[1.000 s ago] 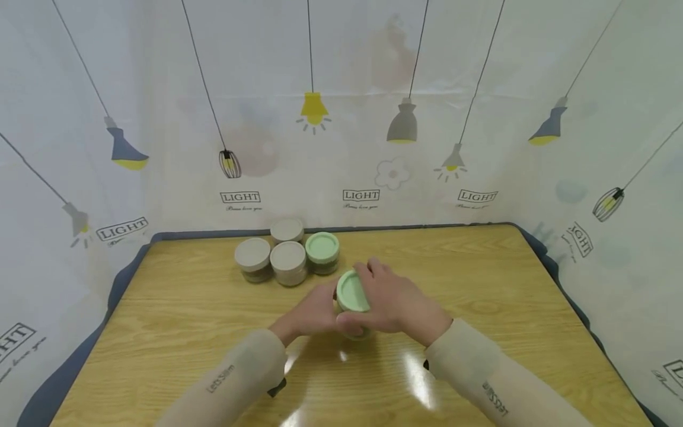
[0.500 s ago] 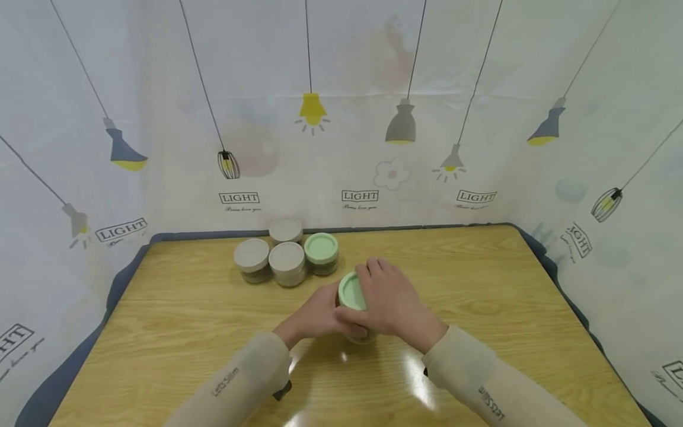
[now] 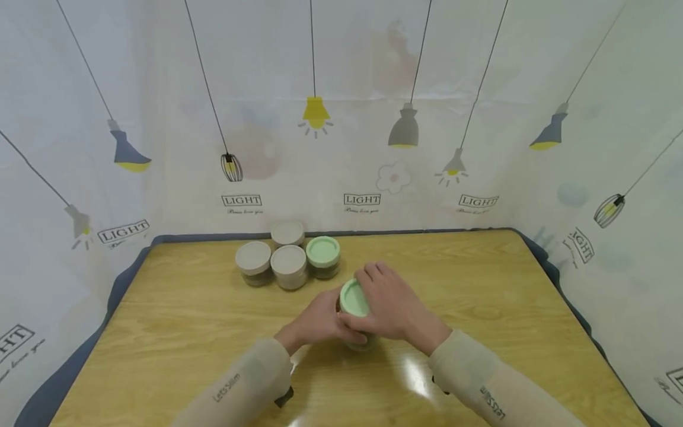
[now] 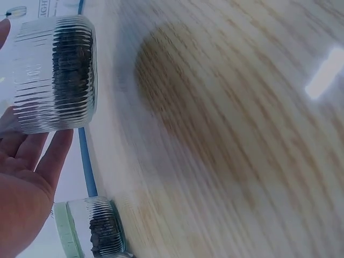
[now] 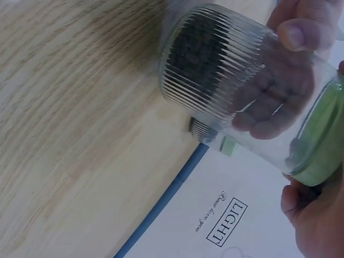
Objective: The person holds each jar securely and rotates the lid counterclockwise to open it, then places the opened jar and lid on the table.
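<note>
While two pale sleeves [image 3: 235,382], each lettered "Lets Slim", extend from 7 and 5 o'clock, a person's bare hands meet on one jar [image 5: 215,64], just below the middle of the head view. The left hand [image 3: 318,320], at the jar's 8 o'clock, grasps the ribbed glass, its fingers wrapped round the body. The right hand [image 3: 392,305], at 2 o'clock, grips the light green lid [image 3: 353,298] with fingers and thumb, covering part of it. Dark contents [image 4: 72,67] fill the lower part of the clear glass. Both wrist views show the jar's base above the wood-grain table [image 3: 160,344], not resting on it.

Farther off, toward 11 o'clock from the held jar, stands a second green-lidded jar [image 3: 324,267]. Beside it, toward 10 o'clock, three beige-lidded jars [image 3: 289,274] stand in a close cluster, one of them partly hidden behind the others. Past the table's far edge, at 12 o'clock, a white backdrop [image 3: 347,59] is printed with hanging lamps, a flower and the word "LIGHT".
</note>
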The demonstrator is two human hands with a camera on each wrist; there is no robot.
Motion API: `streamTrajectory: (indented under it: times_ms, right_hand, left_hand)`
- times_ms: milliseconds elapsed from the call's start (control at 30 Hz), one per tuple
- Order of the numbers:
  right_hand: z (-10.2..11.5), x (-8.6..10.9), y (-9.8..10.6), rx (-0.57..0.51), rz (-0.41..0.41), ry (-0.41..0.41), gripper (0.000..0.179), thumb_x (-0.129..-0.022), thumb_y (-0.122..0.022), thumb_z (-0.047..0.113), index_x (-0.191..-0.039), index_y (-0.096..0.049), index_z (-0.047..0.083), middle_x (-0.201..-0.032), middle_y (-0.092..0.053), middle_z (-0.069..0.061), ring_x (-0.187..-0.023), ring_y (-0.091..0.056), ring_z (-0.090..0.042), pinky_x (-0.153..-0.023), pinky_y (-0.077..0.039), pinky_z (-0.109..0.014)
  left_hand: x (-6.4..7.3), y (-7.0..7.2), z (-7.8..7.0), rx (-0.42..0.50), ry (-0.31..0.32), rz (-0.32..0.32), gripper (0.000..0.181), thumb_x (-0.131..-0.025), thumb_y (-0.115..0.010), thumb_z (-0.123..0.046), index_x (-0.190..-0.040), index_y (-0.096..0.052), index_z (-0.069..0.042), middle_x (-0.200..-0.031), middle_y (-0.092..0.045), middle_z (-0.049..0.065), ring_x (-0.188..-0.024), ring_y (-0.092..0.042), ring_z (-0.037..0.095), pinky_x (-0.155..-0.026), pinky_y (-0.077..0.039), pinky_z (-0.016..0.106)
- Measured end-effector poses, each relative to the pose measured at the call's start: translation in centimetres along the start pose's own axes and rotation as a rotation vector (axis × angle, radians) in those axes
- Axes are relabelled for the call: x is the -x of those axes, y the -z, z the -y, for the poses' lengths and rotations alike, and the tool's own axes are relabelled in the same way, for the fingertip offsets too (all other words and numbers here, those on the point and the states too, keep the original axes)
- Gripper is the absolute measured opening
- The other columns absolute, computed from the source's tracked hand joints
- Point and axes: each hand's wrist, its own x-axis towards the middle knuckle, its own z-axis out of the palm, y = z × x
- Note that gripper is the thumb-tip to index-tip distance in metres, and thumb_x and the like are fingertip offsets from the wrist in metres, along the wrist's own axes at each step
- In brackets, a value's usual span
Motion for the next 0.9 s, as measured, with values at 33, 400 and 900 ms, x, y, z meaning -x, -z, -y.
streamTrajectory:
  times_ms: [33, 400, 900]
  right_hand:
    - [-0.1, 0.0, -0.1, -0.007, -0.006, 0.007, 0.067, -0.08, -0.053, 0.071, -0.107, -0.057, 0.011, -0.102, -0.058, -0.006, -0.095, -0.05, -0.021, -0.083, -0.046, -0.033]
    - [-1.2, 0.2, -0.5, -0.033, -0.047, 0.155, 0.073, -0.078, -0.056, 0.07, -0.117, -0.059, 0.009, -0.106, -0.058, -0.001, -0.095, -0.049, -0.015, -0.081, -0.045, -0.029]
    - [-1.6, 0.9, 2.3, -0.148, 0.158, 0.123, 0.083, -0.075, -0.067, 0.066, -0.139, -0.05, 0.015, -0.129, -0.054, -0.005, -0.115, -0.052, -0.021, -0.094, -0.049, -0.039]
  left_hand:
    - [0.0, 0.0, 0.0, -0.011, 0.0, -0.004, 0.075, -0.064, -0.091, -0.033, -0.129, -0.054, -0.027, -0.117, -0.064, -0.013, -0.107, -0.06, 0.007, -0.096, -0.048, 0.03]
    - [0.2, -0.2, 0.3, 0.007, -0.055, 0.03, 0.076, -0.062, -0.091, -0.035, -0.128, -0.054, -0.027, -0.12, -0.064, -0.012, -0.108, -0.06, 0.006, -0.097, -0.048, 0.027]
    - [0.0, -0.9, 0.0, 0.012, -0.037, 0.072, 0.083, -0.066, -0.087, -0.039, -0.137, -0.046, -0.029, -0.13, -0.059, -0.014, -0.117, -0.057, 0.006, -0.105, -0.044, 0.031]
